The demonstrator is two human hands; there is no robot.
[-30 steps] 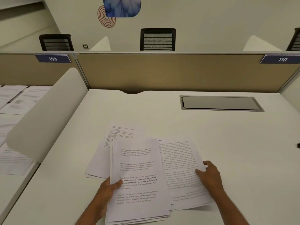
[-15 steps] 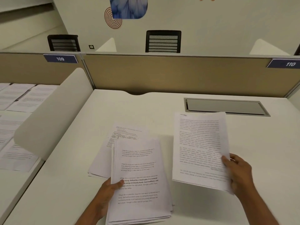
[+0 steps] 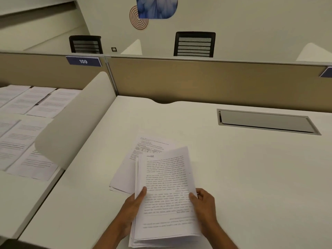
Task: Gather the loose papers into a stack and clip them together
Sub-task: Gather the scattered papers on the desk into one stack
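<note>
A thick stack of printed white papers (image 3: 165, 191) lies on the white desk (image 3: 251, 177) near its front edge, with an upside-down text page on top. My left hand (image 3: 133, 207) grips the stack's left edge, thumb on the top page. My right hand (image 3: 203, 203) grips its right edge, thumb on top. A few more loose sheets (image 3: 125, 175) lie under and behind the stack, sticking out to the left, one with a table printed on it. No clip is in view.
A grey cable hatch (image 3: 265, 121) is set into the desk at the back right. A tan partition (image 3: 197, 81) closes the far side. A white curved divider (image 3: 71, 126) stands on the left, with several printed sheets (image 3: 27, 123) spread on the neighbouring desk beyond it.
My right hand carried the sheets it held up on the right over to the left and set them on top of the stack. My left hand stayed on the stack's left edge.
</note>
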